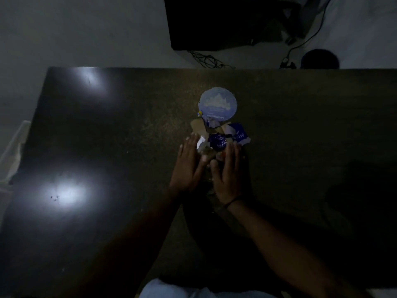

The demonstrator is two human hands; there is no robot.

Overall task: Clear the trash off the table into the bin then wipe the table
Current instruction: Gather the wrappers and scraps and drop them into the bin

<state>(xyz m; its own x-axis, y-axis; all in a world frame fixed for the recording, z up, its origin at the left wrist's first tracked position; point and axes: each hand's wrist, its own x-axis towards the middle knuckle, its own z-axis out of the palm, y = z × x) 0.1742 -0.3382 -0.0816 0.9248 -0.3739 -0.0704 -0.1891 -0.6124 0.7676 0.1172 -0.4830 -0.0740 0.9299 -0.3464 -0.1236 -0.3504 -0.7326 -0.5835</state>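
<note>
Left hand (189,166) fingers (191,145) are straight and held together, edge-on against the left side of the trash pile (217,140). Right hand (227,175) fingers (233,151) are straight and slightly spread, lying on the near-right side of the pile. Nothing is pinched. The two hands bracket the scraps like a scoop, thumbs meeting near the middle. There is a thin dark band (232,202) on the right wrist.

The pile sits mid-bench, a little right of centre. It holds a crumpled blue wrapper (218,143), a white paper scrap (200,144), torn brown cardboard (198,127) and a torn blue printed piece (237,134). The round blue Crompton card disc (217,104) touches the far end of the pile, outside both hands.

Handling, as a judgement: it is all light, dry paper and card. The wrapper is soft and compressible, the card semi-stiff, and nothing is fragile. Loose bits will likely slip out of a flat-hand scoop, so press the pile together and close the fingers under and around it. The disc lies flat, so lift it by its edge or slide it into the pile first.

The bench (300,125) is dark and glossy, with two light glares on the left. Beyond the far edge are a black box (225,22), cables (208,60) and a dark round object (320,59); whether that is the bin, I cannot tell. Wiping has not started, and no cloth is in view.
</note>
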